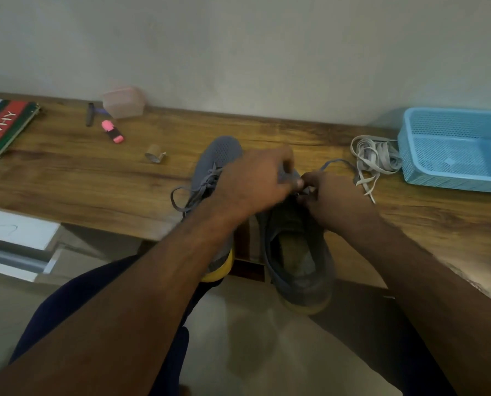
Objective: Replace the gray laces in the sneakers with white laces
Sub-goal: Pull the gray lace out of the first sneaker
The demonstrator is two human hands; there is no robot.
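Observation:
Two gray sneakers with yellow soles lie on the wooden desk. The left sneaker still carries its gray lace, partly hidden under my left forearm. The right sneaker hangs over the desk's near edge, its opening toward me. My left hand grips the front of the right sneaker. My right hand pinches a gray lace at the eyelets; its free end trails up and right. A bundle of white laces lies beside the basket.
A blue mesh basket stands at the right. At the back left lie a red and green book, a pink highlighter, a dark pen, a pink box and a small tape roll. White drawers sit lower left.

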